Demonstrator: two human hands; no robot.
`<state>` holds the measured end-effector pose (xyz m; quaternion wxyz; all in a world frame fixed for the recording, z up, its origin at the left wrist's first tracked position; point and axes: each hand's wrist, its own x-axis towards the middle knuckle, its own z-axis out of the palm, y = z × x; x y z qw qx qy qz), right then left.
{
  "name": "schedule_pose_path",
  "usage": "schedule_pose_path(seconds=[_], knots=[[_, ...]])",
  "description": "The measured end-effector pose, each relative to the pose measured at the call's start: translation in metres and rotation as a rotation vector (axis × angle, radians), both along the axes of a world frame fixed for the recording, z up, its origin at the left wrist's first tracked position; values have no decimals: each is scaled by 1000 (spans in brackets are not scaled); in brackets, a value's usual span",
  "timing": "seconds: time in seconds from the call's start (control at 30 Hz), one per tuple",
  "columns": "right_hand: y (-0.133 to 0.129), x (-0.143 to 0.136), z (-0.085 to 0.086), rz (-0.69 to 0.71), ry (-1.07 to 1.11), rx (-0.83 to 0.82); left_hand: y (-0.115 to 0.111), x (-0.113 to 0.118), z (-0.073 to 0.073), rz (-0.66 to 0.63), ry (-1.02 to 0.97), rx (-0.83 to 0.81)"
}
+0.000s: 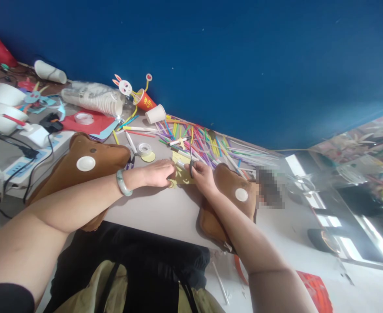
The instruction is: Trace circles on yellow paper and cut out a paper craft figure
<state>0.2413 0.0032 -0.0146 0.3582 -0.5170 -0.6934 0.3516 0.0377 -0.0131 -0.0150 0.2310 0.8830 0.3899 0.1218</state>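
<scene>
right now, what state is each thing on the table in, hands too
left hand, curled at the yellow paper
right hand, closed around the scissors
scissors, held; open or shut unclear
yellow paper, small pale bits on it
cup stack, lying on its side
coloured sticks, scattered loose
power strip, white adapter on it

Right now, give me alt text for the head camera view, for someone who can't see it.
A person's right hand holds scissors next to yellow paper on a cluttered table, with the left hand at the paper's left edge. Colourful straw-like sticks lie beyond, before a blue wall, and brown cushions lie near both arms.
</scene>
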Motion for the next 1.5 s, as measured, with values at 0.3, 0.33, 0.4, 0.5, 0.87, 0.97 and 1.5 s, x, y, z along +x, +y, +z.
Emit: schedule_pose_path(seconds=[0.3, 0.33, 0.4, 0.5, 0.87, 0.97, 1.5], knots=[[0, 2, 1, -10, 24, 8, 6, -5, 12, 141, -197, -315], [0, 2, 1, -4, 40, 5, 7, -5, 14, 165, -272, -354], [-1, 3, 2, 16, 74, -10, 11, -5, 17, 202, -460, -417], [-2, 5, 3, 57, 116, -36, 13, -2, 15, 237, -685, -494], [-2, 5, 2, 157, 161, 1, 10, 7, -2, 257, -849, -515], [-2, 6, 0, 143, 207, -6, 8, 8, 3, 307, -860, -595], [-4, 6, 1, 105, 236, 49, 1, 11, 13, 303, -813, -601]])
